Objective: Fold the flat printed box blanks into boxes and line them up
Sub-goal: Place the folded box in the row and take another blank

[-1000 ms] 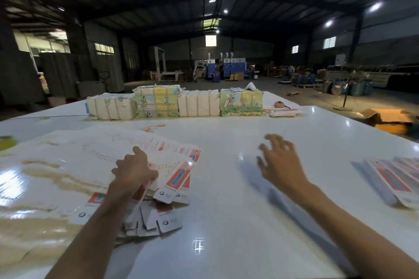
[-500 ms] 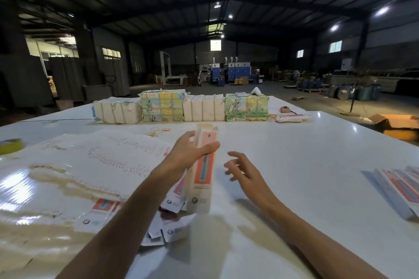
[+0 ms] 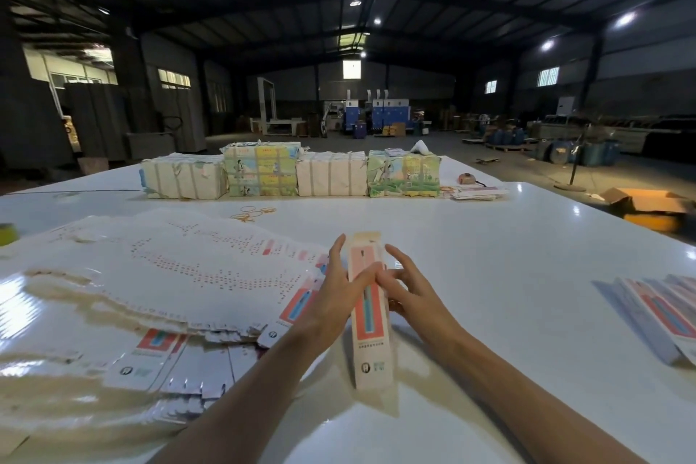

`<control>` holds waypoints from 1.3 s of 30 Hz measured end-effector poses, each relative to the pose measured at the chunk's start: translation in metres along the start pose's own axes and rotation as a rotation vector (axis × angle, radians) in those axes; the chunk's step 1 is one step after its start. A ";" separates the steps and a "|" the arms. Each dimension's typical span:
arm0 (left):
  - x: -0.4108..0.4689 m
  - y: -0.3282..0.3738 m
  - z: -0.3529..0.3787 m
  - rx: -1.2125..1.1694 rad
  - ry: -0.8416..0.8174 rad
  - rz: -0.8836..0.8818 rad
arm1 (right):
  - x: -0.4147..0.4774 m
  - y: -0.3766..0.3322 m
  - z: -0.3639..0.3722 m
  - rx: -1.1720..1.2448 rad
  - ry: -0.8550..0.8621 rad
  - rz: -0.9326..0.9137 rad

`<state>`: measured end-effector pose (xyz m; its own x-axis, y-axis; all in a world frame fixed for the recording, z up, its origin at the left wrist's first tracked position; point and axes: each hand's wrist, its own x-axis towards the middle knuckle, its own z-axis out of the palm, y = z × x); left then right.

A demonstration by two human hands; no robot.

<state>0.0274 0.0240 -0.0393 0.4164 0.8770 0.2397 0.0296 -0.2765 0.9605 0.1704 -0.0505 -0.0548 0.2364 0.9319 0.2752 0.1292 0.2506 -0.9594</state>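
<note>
Box blank (image 3: 371, 350): long, narrow, printed card, held upright and slightly tilted above the bench (image 3: 489, 275), near the middle of its near edge. The lower end hangs just over the surface; contact cannot be judged.

Left hand (image 3: 331, 298): grips the blank's upper half, thumb across the printed face, fingers behind and pointing up along its left side.

Right hand (image 3: 414, 294): fingers spread, tips touching the blank's right edge, not closed round it.

Pile of flat blanks (image 3: 169, 275) fans out toward the left edge. A row of printed pieces (image 3: 659, 313) lies at the right edge. Wrapped bundles (image 3: 263, 169) line the far edge, rubber bands (image 3: 252, 213) just in front.

Handling, as judged: light, thin card, glossy so likely slippery, stiff lengthwise but easily creased off the score lines. Best taken by the long edges near mid-length, squeezing them together to pop the tube open; the end flaps look the weakest part.
</note>
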 end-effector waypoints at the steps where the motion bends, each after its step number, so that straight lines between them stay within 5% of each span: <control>1: -0.001 0.001 -0.001 -0.001 -0.001 0.011 | 0.002 -0.002 -0.001 0.003 0.010 -0.023; 18: -0.009 0.005 0.001 0.016 -0.075 0.076 | 0.015 -0.016 -0.012 -0.188 -0.035 -0.038; 26: -0.014 0.012 0.011 0.142 -0.161 0.020 | 0.019 -0.029 -0.022 0.193 0.220 -0.043; 39: -0.018 0.014 0.012 0.262 -0.197 0.055 | 0.021 -0.033 -0.032 0.242 0.139 0.115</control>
<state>0.0315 -0.0001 -0.0318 0.5904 0.7726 0.2335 0.2241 -0.4349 0.8722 0.2023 -0.0478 -0.0154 0.3680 0.9171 0.1533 -0.1358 0.2161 -0.9669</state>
